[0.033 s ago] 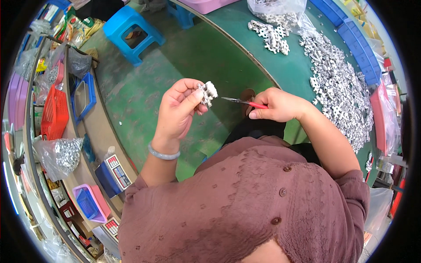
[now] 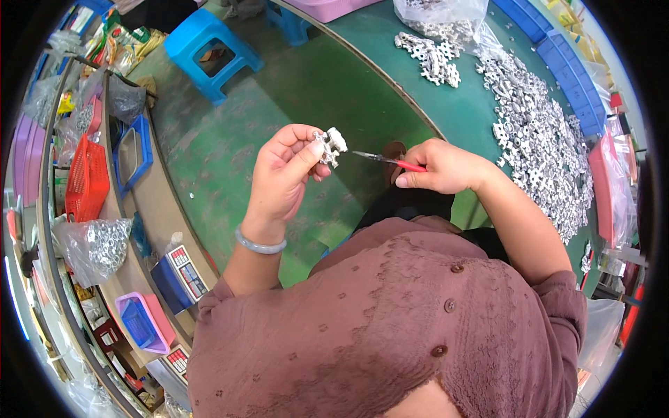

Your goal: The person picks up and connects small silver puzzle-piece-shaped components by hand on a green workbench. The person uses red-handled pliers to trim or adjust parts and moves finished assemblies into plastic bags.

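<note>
In front of my body, my left hand (image 2: 282,171) pinches a small cluster of silvery-white metal castings (image 2: 334,144) between thumb and fingers. My right hand (image 2: 442,167) is closed around a slim, pointed metal tool with a red handle (image 2: 412,167); whether it is a pair of pliers cannot be made out. The dark tip points left at the castings, with a small gap between them. A large heap of similar small metal castings (image 2: 536,132) spreads over the green table at my right. Farther off lies a smaller clump of joined castings (image 2: 435,61).
The green table's edge (image 2: 380,73) curves past my right hand. A clear plastic bag (image 2: 446,14) and blue bins (image 2: 568,73) stand along the table. Left, shelving holds a red basket (image 2: 87,177), a bag of metal rings (image 2: 101,251) and a scale (image 2: 185,272). A blue stool (image 2: 209,52) stands ahead.
The castings in my left hand have turned slightly, showing a different side. The right hand and its tool stay almost still.
</note>
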The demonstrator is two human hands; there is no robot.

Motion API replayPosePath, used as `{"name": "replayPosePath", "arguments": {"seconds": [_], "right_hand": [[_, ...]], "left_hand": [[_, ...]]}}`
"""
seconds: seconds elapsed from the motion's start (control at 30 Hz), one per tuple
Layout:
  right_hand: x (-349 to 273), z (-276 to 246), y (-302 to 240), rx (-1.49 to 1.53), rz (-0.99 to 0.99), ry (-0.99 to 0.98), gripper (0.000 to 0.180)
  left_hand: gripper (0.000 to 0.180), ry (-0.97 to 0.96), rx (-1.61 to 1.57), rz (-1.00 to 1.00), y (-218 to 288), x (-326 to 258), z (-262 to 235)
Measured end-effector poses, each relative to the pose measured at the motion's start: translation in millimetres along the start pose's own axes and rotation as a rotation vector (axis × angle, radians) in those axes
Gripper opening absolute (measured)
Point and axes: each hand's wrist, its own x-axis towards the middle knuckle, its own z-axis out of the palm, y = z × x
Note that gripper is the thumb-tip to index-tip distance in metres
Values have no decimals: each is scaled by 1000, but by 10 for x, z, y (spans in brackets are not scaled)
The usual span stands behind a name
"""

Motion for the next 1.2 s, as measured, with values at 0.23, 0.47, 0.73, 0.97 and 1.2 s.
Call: {"name": "replayPosePath", "arguments": {"seconds": [0.23, 0.47, 0.73, 0.97, 1.2], "right_hand": [[-52, -83, -122, -47, -42, 58, 42], [-102, -132, -203, -104, -59, 58, 41], [-155, -125, -194, -85, -72, 76, 40], [-185, -122, -230, -91, -95, 107, 40], [-195, -130, -269, -130, -90, 120, 38]], "left_hand": [[10, 20, -30, -18, -6, -26, -6], [11, 37, -94, -66, 13, -21, 47], [16, -4, -233, -106, -28, -21, 40], [17, 3, -275, -138, -38, -22, 55], [14, 0, -293, -139, -32, -15, 62]]}}
